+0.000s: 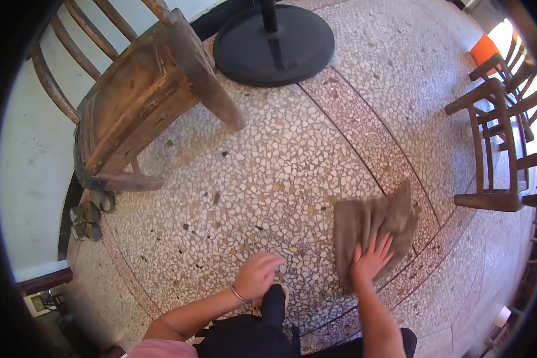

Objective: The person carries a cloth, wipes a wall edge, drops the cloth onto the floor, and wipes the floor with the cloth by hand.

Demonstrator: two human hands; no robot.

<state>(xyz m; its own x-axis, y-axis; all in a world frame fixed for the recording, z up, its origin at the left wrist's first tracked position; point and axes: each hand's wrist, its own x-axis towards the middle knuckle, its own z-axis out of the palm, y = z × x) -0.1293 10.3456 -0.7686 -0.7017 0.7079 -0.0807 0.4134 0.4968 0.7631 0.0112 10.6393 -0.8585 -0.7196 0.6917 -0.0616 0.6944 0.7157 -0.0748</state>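
My right hand [373, 260] lies flat on a brown cloth [355, 224], fingers stretched out and slightly spread, pressing it against the speckled terrazzo floor [268, 179]. The cloth is rumpled, with folds toward its far right corner. To the left, my left hand [258, 276] hovers above my knee and shoe, a bracelet [238, 294] at its wrist. Its fingers are loosely curled together and no object shows in them.
A worn wooden chair [134, 101] stands at the upper left by the wall, with shoes [86, 219] near it. A round black pedestal base [274, 48] is at the top. More wooden chairs [495, 149] and an orange object [484, 51] are at the right.
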